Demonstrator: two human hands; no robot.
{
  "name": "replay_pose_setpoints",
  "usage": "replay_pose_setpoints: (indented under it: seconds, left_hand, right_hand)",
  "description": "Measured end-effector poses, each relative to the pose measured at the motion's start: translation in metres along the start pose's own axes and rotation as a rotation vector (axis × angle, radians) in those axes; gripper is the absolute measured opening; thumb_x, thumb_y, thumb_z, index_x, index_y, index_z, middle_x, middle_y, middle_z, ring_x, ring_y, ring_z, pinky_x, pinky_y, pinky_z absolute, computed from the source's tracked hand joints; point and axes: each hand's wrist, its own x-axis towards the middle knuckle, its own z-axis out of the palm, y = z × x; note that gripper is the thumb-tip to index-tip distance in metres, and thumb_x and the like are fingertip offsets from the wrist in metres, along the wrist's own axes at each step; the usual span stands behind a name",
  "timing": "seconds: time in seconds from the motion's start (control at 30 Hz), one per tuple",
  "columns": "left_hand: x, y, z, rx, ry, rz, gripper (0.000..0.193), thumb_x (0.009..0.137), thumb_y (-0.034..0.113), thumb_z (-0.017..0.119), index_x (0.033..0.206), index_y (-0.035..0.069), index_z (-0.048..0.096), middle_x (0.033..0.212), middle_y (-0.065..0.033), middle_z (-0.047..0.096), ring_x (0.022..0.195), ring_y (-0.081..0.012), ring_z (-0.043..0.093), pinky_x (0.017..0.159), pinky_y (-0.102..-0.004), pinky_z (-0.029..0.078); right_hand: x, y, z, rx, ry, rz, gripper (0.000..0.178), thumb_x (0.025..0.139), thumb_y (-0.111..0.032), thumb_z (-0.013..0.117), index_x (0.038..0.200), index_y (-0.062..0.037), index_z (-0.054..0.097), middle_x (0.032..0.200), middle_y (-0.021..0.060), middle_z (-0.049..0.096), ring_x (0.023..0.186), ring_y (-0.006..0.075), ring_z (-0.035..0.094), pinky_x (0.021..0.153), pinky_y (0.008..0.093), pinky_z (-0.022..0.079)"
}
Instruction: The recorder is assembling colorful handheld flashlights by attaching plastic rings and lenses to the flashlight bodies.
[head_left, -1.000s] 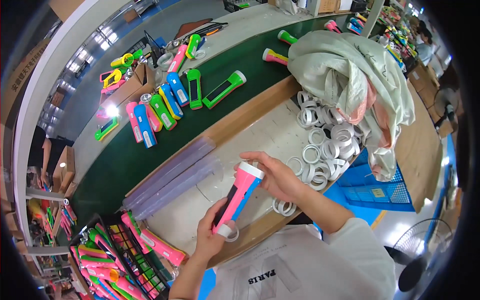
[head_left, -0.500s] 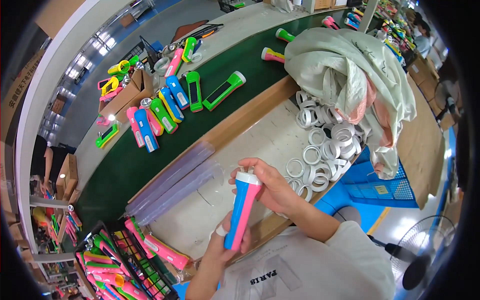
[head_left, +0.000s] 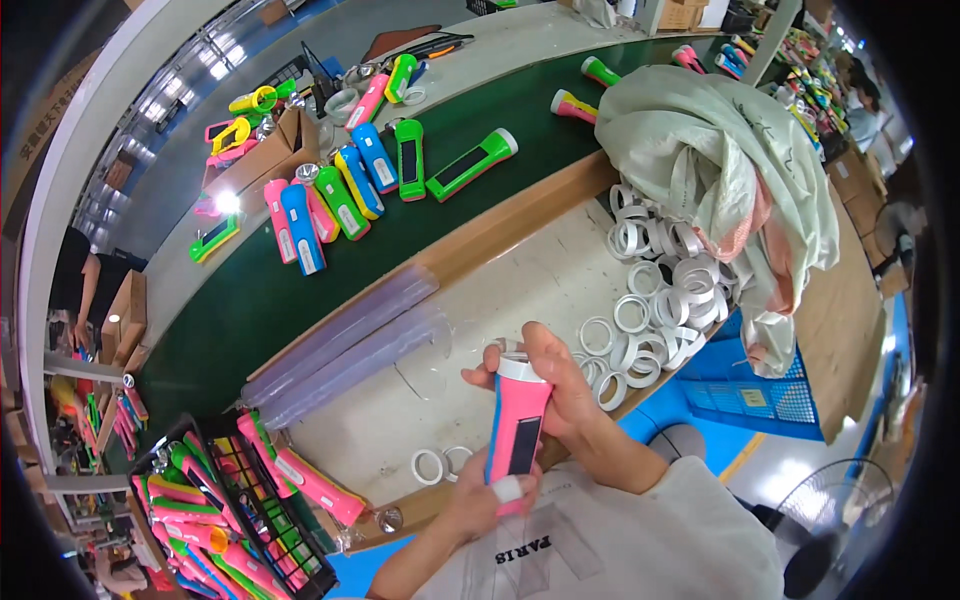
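A pink and blue flashlight [head_left: 520, 405] stands nearly upright before me, its pink side with a dark panel toward me. My left hand [head_left: 475, 502], with a white wrap on one finger, is closed around its lower end. Up at the head, my right hand [head_left: 562, 385] curls its thumb and fingers around the white ring [head_left: 524, 370]. Two loose white rings [head_left: 428, 466] lie on the tray floor near my left hand. Many more white rings [head_left: 632, 313] are heaped at the tray's right end. The flashlight's front face is mostly hidden.
Clear plastic tubes [head_left: 350, 365] lie along the far side of the cardboard tray [head_left: 500, 235]. Beyond is a green belt [head_left: 330, 290] with several flashlights. A black basket [head_left: 262, 500] full of flashlights stands at left. A pale woven sack [head_left: 700, 150] sits at right above a blue crate [head_left: 750, 385].
The flashlight has turned from its blue-and-pink side to the pink side with the panel. Both hands have shifted slightly right in view. Loose rings near my left hand are now visible.
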Motion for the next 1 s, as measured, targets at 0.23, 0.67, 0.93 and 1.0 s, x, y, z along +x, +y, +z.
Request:
replay_pose_setpoints:
  seconds: [0.23, 0.67, 0.93, 1.0]
  left_hand:
    - [0.040, -0.002, -0.027, 1.117, 0.508, 0.452, 0.056, 0.074, 0.017, 0.073, 0.120, -0.001, 0.048, 0.090, -0.0240, 0.064, 0.081, -0.0348, 0.067, 0.072, -0.0389, 0.053]
    - [0.254, 0.235, -0.086, 1.528, 0.652, 0.921, 0.042, 0.087, 0.026, 0.064, 0.121, 0.004, 0.055, 0.100, -0.0188, 0.063, 0.094, -0.0330, 0.062, 0.078, -0.0415, 0.050]
    - [0.328, 0.273, -0.114, 1.879, 0.985, 0.210, 0.075, 0.073, 0.062, 0.064, 0.122, 0.006, 0.060, 0.148, -0.0317, 0.023, 0.139, -0.0450, 0.019, 0.111, -0.0575, 0.011]
    - [0.325, 0.279, -0.114, 1.869, 1.030, 0.210, 0.069, 0.072, 0.060, 0.064, 0.116, 0.007, 0.065, 0.145, -0.0291, 0.030, 0.136, -0.0427, 0.025, 0.108, -0.0580, 0.015]
  right_hand:
    - [0.008, 0.002, -0.010, -0.523, 0.324, -0.118, 0.021, 0.086, -0.010, 0.065, 0.096, -0.0083, 0.046, 0.101, 0.0149, 0.059, 0.097, 0.0260, 0.061, 0.087, 0.0387, 0.050]
    - [-0.025, -0.064, -0.066, -2.460, 0.464, -0.180, 0.038, 0.073, -0.031, 0.075, 0.093, -0.0041, 0.058, 0.103, 0.0200, 0.057, 0.092, 0.0373, 0.053, 0.078, 0.0451, 0.045]
    - [-0.026, -0.054, -0.077, -2.468, 0.508, -0.204, 0.032, 0.074, -0.032, 0.074, 0.077, -0.0017, 0.063, 0.102, 0.0185, 0.062, 0.094, 0.0353, 0.058, 0.075, 0.0417, 0.050]
    - [-0.022, -0.060, -0.074, -2.472, 0.503, -0.114, 0.034, 0.073, -0.034, 0.074, 0.077, -0.0015, 0.063, 0.103, 0.0177, 0.061, 0.094, 0.0350, 0.057, 0.076, 0.0414, 0.050]
